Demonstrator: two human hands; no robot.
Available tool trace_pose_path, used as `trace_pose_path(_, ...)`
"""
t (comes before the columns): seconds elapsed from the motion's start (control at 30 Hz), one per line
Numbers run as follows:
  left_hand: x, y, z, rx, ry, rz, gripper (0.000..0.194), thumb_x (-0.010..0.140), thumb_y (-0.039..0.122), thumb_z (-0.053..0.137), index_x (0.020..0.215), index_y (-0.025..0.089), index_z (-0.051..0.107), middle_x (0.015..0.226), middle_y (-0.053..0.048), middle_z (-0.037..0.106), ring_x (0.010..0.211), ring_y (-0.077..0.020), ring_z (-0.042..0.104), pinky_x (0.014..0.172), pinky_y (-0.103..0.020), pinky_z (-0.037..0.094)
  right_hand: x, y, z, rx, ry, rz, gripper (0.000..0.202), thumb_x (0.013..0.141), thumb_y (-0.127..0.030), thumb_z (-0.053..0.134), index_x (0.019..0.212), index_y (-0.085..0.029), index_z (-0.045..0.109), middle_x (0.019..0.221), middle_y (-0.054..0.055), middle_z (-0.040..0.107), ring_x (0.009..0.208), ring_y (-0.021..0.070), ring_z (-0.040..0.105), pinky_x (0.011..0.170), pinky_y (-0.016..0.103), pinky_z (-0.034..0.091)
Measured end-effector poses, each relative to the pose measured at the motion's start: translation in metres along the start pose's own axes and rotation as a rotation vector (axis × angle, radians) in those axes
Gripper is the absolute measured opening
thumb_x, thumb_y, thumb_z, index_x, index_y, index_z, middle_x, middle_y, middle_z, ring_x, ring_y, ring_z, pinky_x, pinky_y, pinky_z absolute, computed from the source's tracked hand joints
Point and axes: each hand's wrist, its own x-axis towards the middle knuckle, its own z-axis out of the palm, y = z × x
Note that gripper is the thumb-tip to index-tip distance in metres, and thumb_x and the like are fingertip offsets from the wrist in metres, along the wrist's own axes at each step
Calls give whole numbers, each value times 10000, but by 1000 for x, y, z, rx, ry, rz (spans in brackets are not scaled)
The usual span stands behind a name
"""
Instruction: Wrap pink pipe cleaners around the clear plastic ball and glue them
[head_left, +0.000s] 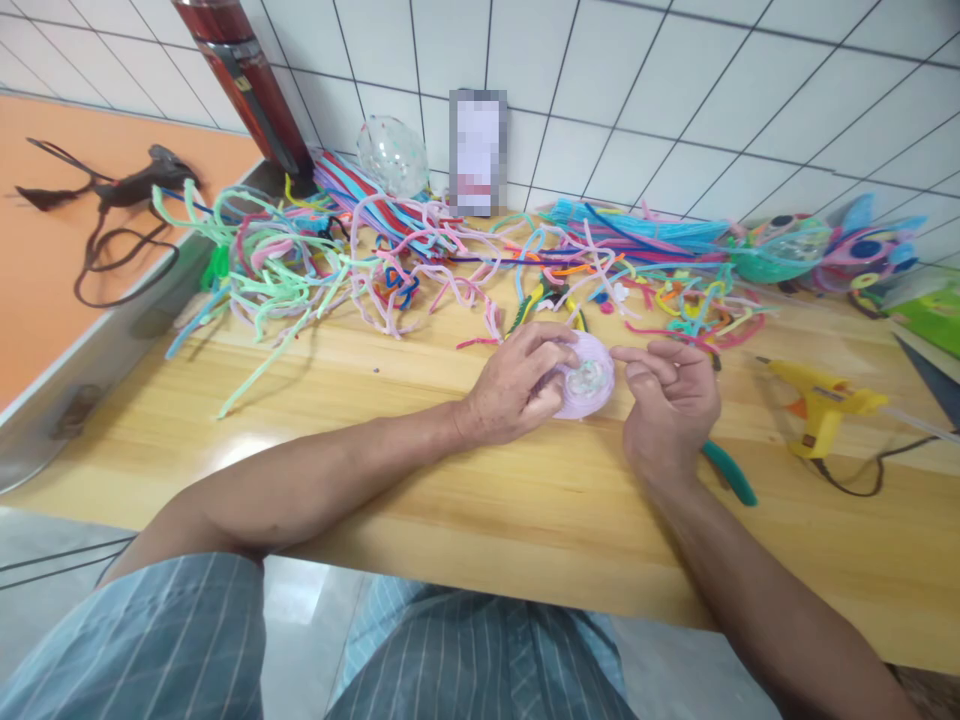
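My left hand (517, 385) is closed on a round lilac piece (596, 400), its fingers over the left side. The piece looks like pipe cleaner coiled in rings round a paler, speckled middle. At its right edge is my right hand (671, 395), with thumb and forefinger drawn together and the other fingers curled. Whatever lies in that pinch is too small to make out. Just behind the lilac piece lie pliers with yellow and black handles (529, 308). A tool with a teal handle (729, 472) rests by my right wrist, partly hidden.
Loose pipe cleaners (285, 280) and bundled ones (645, 235) line the tiled wall. A yellow glue gun (821, 400) with its cord lies at right. Behind stand a phone (478, 150), a clear speckled ball (391, 155) and a red flask (244, 90). A black corded tool (142, 185) lies left.
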Motion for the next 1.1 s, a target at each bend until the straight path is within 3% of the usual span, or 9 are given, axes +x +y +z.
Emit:
trace_pose_path(0.2,0,0,-1,-19,-15,-2,285,938,105,541,1191,226,586,1316,-130,665,1232,-249,653,1051,-460,562,1,-2,3,-9,20,0,268,751,-156,772,974,-254,660,854,-32,850,815,177,815,783,324,596)
trace_pose_path(0.37,1,0,-1,-25,4,11,268,944,102,545,1183,214,587,1297,-136,664,1211,-245,653,1052,-457,563,0,-4,3,26,2,-2,210,813,-219,787,989,-249,677,786,-31,816,807,201,814,876,398,622)
trace_pose_path(0.8,1,2,-2,-29,4,14,272,933,83,549,1173,206,587,1296,-142,661,1213,-246,653,1052,-454,572,0,-3,2,4,9,-9,242,767,-165,770,963,-262,667,827,-30,828,832,201,819,794,348,613)
trace_pose_path(0.93,2,2,-3,-29,-5,8,269,931,88,556,1168,213,585,1299,-140,663,1221,-250,656,1048,-459,575,0,-4,3,9,9,-4,215,799,-203,773,978,-251,666,824,-27,834,808,197,813,874,397,627)
trace_pose_path(1.1,1,2,-3,-24,-12,4,262,948,104,550,1180,222,577,1303,-136,660,1224,-250,656,1049,-463,572,1,-4,4,13,13,-27,206,769,-158,755,920,-262,662,813,-27,832,788,201,808,830,390,627)
